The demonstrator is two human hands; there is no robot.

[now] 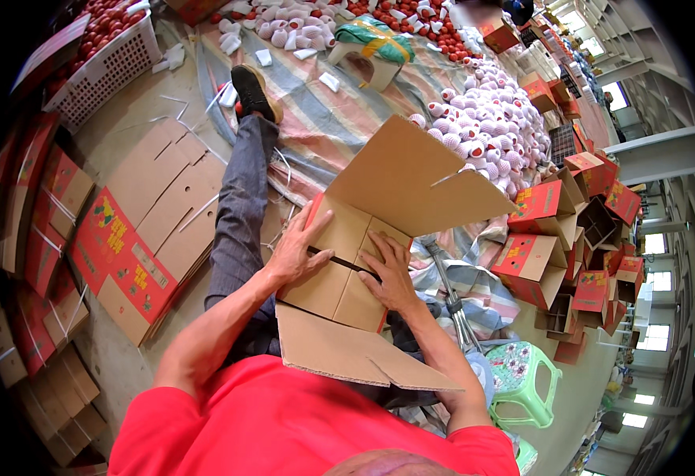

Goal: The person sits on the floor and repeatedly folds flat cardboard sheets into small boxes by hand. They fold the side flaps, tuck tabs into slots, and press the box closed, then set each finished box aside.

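A cardboard carton point(338, 224) lies across my lap, its plain brown side up and a little red showing at its edges. Two inner flaps are folded down flat, with a dark slit between them. One large slotted flap point(411, 178) stands out on the far side, another point(347, 349) toward my body. My left hand point(293, 250) rests on the carton's left part, fingers spread, fingertips by the far edge. On the right part lies my right hand point(391, 274), fingers stretched apart on the folded flaps. The carton's underside is hidden.
Flattened red-and-brown cartons point(137, 246) lie at left, near strapped bundles point(34, 198). Opened cartons point(538, 262) pile up at right. Net-wrapped fruit point(490, 119) covers a striped sheet point(308, 127) ahead. A white crate point(105, 79) of red fruit stands far left, a green stool point(526, 385) at right.
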